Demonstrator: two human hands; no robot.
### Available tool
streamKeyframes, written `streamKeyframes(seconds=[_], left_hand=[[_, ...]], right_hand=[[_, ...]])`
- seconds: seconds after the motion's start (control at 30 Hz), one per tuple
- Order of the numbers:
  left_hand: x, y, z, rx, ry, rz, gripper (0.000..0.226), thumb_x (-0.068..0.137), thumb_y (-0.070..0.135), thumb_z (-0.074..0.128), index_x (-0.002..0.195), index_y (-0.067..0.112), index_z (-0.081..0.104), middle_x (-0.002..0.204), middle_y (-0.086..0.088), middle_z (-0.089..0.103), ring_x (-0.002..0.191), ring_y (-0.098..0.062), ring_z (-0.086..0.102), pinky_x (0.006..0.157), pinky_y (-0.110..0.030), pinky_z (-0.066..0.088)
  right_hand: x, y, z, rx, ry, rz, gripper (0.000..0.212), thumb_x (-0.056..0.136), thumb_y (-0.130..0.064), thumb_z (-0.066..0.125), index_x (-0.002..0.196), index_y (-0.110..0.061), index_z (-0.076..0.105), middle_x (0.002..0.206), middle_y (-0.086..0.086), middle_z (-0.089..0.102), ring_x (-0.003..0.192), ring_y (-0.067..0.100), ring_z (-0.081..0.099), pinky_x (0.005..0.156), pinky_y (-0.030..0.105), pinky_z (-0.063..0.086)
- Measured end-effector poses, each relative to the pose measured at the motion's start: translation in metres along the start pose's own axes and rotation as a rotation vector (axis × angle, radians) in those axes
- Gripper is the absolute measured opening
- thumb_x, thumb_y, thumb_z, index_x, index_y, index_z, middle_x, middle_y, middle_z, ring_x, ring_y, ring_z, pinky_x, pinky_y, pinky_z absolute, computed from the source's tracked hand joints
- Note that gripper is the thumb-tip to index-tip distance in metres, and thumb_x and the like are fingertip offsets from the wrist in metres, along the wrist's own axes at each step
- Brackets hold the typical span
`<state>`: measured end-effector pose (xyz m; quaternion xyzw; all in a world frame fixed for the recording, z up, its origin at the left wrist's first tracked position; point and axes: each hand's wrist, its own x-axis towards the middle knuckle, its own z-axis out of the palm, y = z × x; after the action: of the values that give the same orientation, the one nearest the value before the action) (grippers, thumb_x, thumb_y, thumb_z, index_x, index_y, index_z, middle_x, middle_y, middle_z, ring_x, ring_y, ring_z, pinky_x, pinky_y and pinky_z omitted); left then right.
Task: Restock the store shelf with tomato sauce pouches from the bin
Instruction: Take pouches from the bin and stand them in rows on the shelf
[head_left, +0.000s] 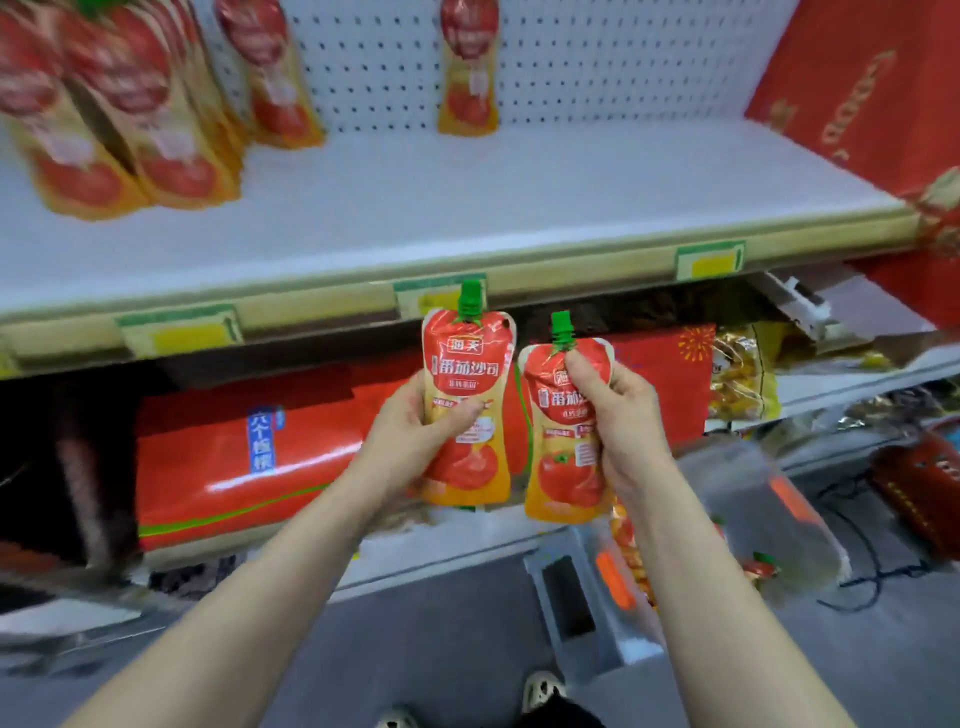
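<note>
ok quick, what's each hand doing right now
left hand: closed on one tomato sauce pouch, held upright.
right hand: closed on a second pouch, gripped near its green cap.

A white pegboard back panel (597, 67) rises behind a white shelf board (467, 192), whose cream front rail carries yellow price tags (710, 262) framed in green. Below it, a lower shelf holds long red packages (234, 457) and a yellow bag (743, 374). A grey floor (441, 623) lies underneath, crossed by black cables (878, 566) at right. Lighting is even and bright.
</note>
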<state>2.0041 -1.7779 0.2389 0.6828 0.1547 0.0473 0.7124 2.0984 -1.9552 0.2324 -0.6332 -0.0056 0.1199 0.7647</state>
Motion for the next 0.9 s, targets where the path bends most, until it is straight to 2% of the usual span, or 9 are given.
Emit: streamKeyframes(seconds=[0.13, 0.23, 0.3, 0.37, 0.5, 0.63, 0.77, 0.9], left_hand=[[-0.012, 0.040, -0.055, 0.010, 0.111, 0.131, 0.025, 0.086, 0.018, 0.069, 0.111, 0.020, 0.062, 0.104, -0.006, 0.074, 0.097, -0.024, 0.071, 0.086, -0.041, 0.057], [-0.012, 0.067, -0.088, -0.040, 0.185, 0.180, 0.028, 0.087, 0.023, 0.067, 0.114, 0.016, 0.061, 0.103, -0.005, 0.074, 0.093, -0.022, 0.072, 0.084, -0.039, 0.057], [-0.007, 0.084, -0.107, -0.082, 0.239, 0.207, 0.029, 0.090, 0.022, 0.063, 0.117, 0.013, 0.058, 0.104, -0.006, 0.073, 0.092, -0.022, 0.071, 0.082, -0.039, 0.055], [0.000, 0.099, -0.125, -0.086, 0.287, 0.228, 0.029, 0.093, 0.020, 0.060, 0.120, 0.013, 0.056, 0.109, -0.006, 0.072, 0.096, -0.022, 0.070, 0.083, -0.038, 0.055], [0.017, 0.119, -0.154, -0.084, 0.357, 0.293, 0.025, 0.092, 0.020, 0.063, 0.116, 0.019, 0.060, 0.112, -0.004, 0.071, 0.103, -0.020, 0.069, 0.088, -0.038, 0.054], [0.039, 0.128, -0.172, -0.071, 0.456, 0.312, 0.031, 0.088, 0.019, 0.068, 0.119, 0.015, 0.062, 0.108, -0.003, 0.073, 0.098, -0.017, 0.070, 0.082, -0.033, 0.055], [0.067, 0.133, -0.180, -0.078, 0.530, 0.300, 0.023, 0.087, 0.020, 0.069, 0.110, 0.015, 0.066, 0.103, -0.002, 0.074, 0.095, -0.017, 0.071, 0.082, -0.034, 0.056], [0.094, 0.138, -0.187, -0.101, 0.588, 0.294, 0.025, 0.086, 0.015, 0.071, 0.110, 0.017, 0.066, 0.102, 0.003, 0.074, 0.096, -0.011, 0.070, 0.081, -0.028, 0.054]], right_hand=[[-0.005, -0.047, 0.068, 0.005, -0.118, -0.103, 0.013, 0.087, -0.023, 0.070, 0.082, -0.011, 0.073, 0.079, 0.008, 0.076, 0.068, 0.018, 0.070, 0.070, 0.035, 0.059], [-0.003, -0.084, 0.112, -0.063, -0.240, -0.196, 0.013, 0.080, -0.022, 0.074, 0.078, -0.010, 0.069, 0.076, 0.003, 0.075, 0.069, 0.015, 0.070, 0.071, 0.032, 0.059], [0.003, -0.106, 0.136, -0.163, -0.307, -0.277, 0.011, 0.082, -0.016, 0.075, 0.074, -0.011, 0.067, 0.071, -0.003, 0.073, 0.066, 0.010, 0.068, 0.068, 0.027, 0.057], [0.010, -0.126, 0.157, -0.236, -0.374, -0.338, 0.006, 0.085, -0.011, 0.073, 0.079, -0.013, 0.071, 0.071, -0.005, 0.074, 0.067, 0.007, 0.069, 0.065, 0.021, 0.056], [0.037, -0.159, 0.197, -0.276, -0.453, -0.389, 0.001, 0.089, -0.014, 0.070, 0.088, -0.015, 0.069, 0.082, -0.003, 0.073, 0.070, 0.003, 0.070, 0.063, 0.016, 0.054], [0.081, -0.178, 0.232, -0.269, -0.446, -0.371, 0.003, 0.091, -0.014, 0.067, 0.094, -0.016, 0.067, 0.084, -0.004, 0.069, 0.060, -0.006, 0.065, 0.055, 0.010, 0.047], [0.132, -0.183, 0.268, -0.297, -0.444, -0.310, 0.028, 0.093, -0.014, 0.065, 0.119, -0.004, 0.064, 0.088, -0.002, 0.066, 0.053, -0.010, 0.060, 0.044, 0.006, 0.040], [0.180, -0.178, 0.305, -0.326, -0.481, -0.282, 0.022, 0.094, -0.014, 0.064, 0.115, -0.008, 0.064, 0.084, -0.005, 0.065, 0.054, -0.008, 0.060, 0.041, 0.007, 0.040]])
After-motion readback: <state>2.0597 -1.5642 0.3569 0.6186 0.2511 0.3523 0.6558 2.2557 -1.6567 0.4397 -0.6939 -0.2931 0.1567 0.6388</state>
